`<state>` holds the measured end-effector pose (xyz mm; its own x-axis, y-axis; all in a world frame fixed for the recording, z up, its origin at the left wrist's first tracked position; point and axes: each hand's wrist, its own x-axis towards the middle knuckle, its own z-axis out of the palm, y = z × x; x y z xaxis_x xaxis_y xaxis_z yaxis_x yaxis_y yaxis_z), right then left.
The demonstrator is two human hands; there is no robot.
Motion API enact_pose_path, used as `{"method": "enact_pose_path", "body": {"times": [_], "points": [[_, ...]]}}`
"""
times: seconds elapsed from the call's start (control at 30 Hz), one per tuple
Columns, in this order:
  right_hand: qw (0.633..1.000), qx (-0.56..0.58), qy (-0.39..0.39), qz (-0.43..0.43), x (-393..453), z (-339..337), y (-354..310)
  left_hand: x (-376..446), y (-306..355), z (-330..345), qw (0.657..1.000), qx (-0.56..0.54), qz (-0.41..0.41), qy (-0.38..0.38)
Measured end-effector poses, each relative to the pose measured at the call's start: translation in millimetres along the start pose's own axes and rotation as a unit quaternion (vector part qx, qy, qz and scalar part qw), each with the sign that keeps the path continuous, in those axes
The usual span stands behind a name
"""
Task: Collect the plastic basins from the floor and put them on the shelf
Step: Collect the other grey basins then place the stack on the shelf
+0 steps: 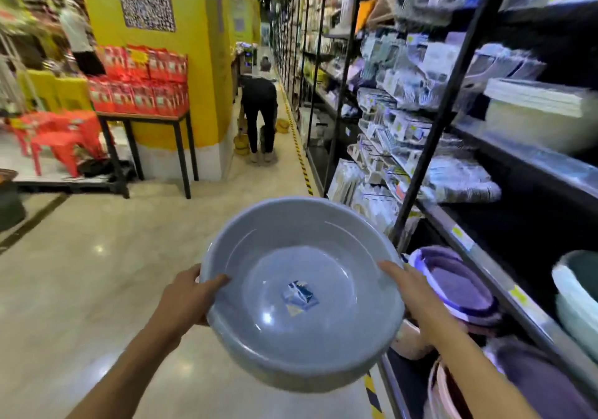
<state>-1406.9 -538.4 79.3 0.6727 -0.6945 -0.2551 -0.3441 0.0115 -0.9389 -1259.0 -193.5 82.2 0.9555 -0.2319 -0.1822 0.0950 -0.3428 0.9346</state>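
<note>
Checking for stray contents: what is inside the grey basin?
Only a small blue and white label on the bottom of the grey basin; otherwise empty. What lies under the basin is hidden.

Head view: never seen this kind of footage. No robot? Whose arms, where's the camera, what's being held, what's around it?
No robot here: a person works bare-handed, and the single wide-angle camera sits on their head, looking forward and down, so the arms at the bottom are their own. The left hand and right hand grip opposite sides of the rim of a grey-blue plastic basin, held in the air above the shop floor. A small label lies at its bottom. On the right stands a dark shelf rack; its lower level holds purple basins, and packaged goods fill the levels above. Further down the aisle another person bends over. The picture's edges are blurred.
</note>
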Motion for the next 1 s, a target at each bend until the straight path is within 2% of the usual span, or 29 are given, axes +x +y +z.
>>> {"method": "enact_pose_path", "body": {"times": [0.27,0.67,1.0], "points": [[0.998,0.014,0.052,0.03,7.7,-1.3,-16.2,14.9,27.9,-6.2,1.0,0.013,0.003,-0.01],[0.997,0.007,0.069,0.014,37.2,14.5,-32.7,73.5,40.4,-3.2,0.999,0.026,0.034,-0.021],[0.996,0.031,0.082,0.012,119.2,-7.0,-40.6,171.9,70.5,64.7,0.996,0.016,0.045,-0.073]]}}
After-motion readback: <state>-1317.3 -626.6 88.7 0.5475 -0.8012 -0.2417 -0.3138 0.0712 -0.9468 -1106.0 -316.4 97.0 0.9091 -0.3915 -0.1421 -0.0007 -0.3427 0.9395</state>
